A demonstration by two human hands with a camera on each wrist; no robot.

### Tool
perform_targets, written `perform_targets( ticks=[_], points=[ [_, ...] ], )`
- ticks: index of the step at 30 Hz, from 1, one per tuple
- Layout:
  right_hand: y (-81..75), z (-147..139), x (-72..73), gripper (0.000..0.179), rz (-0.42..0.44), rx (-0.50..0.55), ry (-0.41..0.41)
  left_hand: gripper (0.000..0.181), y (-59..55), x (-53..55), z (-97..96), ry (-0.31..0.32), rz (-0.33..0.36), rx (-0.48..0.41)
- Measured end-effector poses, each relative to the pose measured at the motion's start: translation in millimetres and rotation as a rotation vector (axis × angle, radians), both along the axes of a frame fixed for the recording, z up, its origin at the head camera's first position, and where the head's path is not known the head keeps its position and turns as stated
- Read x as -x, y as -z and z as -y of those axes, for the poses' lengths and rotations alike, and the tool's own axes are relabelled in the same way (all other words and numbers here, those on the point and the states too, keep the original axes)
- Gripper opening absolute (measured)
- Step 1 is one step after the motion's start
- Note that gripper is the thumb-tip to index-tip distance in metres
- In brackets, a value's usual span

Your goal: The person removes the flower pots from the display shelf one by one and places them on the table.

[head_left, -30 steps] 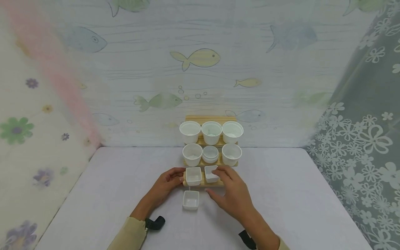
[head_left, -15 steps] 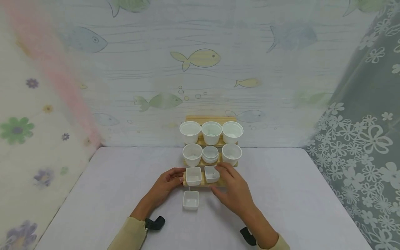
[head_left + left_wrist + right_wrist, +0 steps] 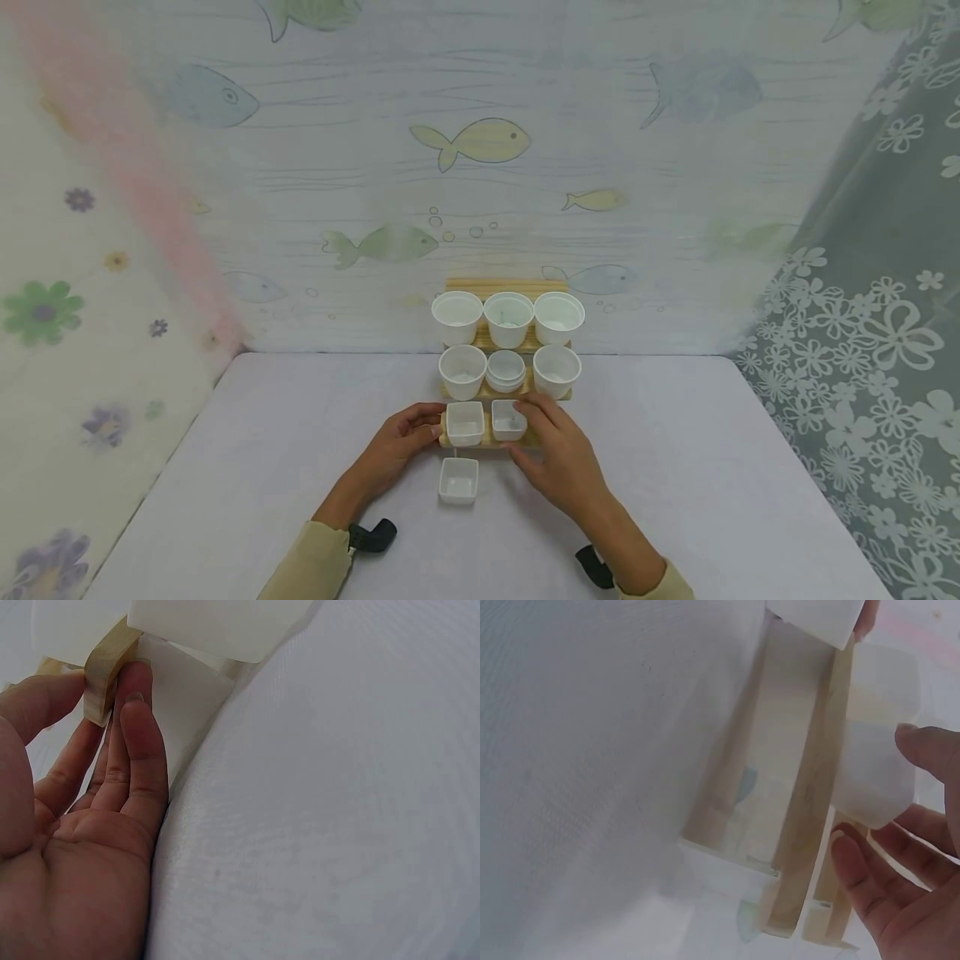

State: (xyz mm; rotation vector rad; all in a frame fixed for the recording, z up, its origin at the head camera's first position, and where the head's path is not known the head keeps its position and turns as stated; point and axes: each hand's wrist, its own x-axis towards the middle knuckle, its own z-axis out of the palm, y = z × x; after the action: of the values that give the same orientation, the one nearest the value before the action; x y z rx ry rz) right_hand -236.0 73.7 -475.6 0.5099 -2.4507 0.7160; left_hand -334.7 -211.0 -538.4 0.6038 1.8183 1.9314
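Observation:
A three-tier rack with wooden shelves (image 3: 487, 435) stands before me, holding white plastic cups. Between thumb and fingers, my left hand (image 3: 401, 437) grips the left end of the lowest wooden board (image 3: 109, 664). My right hand (image 3: 562, 462) pinches a small square white cup (image 3: 509, 427) on that lowest shelf, fingers at its right side and thumb in front. In the right wrist view the thumb lies against this cup (image 3: 874, 769), while other fingers are near the board's edge. To its left on the shelf sits another square cup (image 3: 465, 424).
One more square cup (image 3: 458, 482) stands on the white tablecloth (image 3: 315, 400) in front of the rack. Round white cups fill the upper shelves, including a smaller round tub (image 3: 506, 372) in the middle tier. A fish-patterned backdrop (image 3: 480, 200) hangs behind.
The square cup at my right hand has straightened from a slight tilt and sits slightly lower. My right hand has shifted a little to the right. The left hand stays put.

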Motion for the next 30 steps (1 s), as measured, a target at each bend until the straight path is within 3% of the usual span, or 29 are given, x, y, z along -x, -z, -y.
perform_targets(
  ticks=[12, 30],
  points=[
    [2.9, -2.6, -4.5, 0.056, 0.027, 0.074, -0.07, 0.049, 0.0, -9.4, -1.0, -0.004, -0.008, -0.004],
    [-7.0, -9.3, -25.1, 0.06, 0.114, 0.021, -0.113, 0.047, 2.1, -31.5, -5.5, -0.036, -0.009, -0.009]
  ],
)
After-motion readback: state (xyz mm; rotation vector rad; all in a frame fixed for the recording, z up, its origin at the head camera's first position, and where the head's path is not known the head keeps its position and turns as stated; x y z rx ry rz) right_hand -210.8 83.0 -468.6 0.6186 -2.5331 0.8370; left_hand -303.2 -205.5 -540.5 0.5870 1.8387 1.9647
